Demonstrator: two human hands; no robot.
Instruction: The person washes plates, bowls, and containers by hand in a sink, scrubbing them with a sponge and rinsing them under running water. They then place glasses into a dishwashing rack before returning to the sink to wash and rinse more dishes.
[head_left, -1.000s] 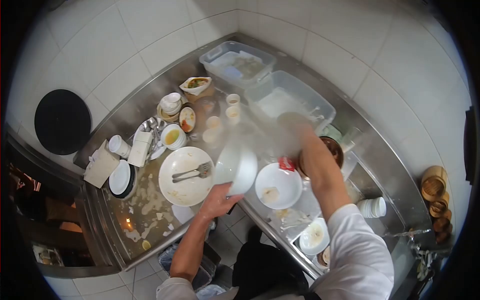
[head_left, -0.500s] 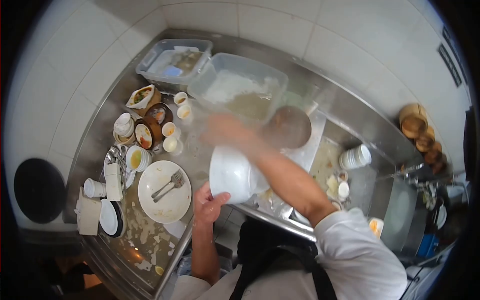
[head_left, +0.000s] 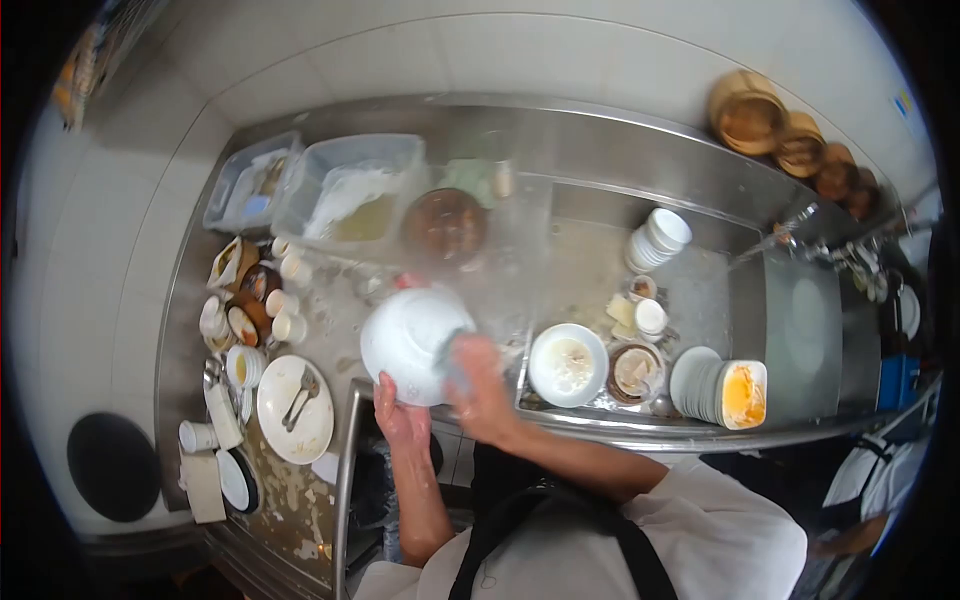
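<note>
White bowl, round, is held above the steel surface near its front edge; the left hand grips its near side, the blurred right hand, finger closure unclear, brings a greyish pad to its right.

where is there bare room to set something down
Mostly bare: the basin's back, left and right of the white stack. Crowded: the basin's front, from the soiled bowl to the orange-smeared stack, and beyond the large plate.
</note>
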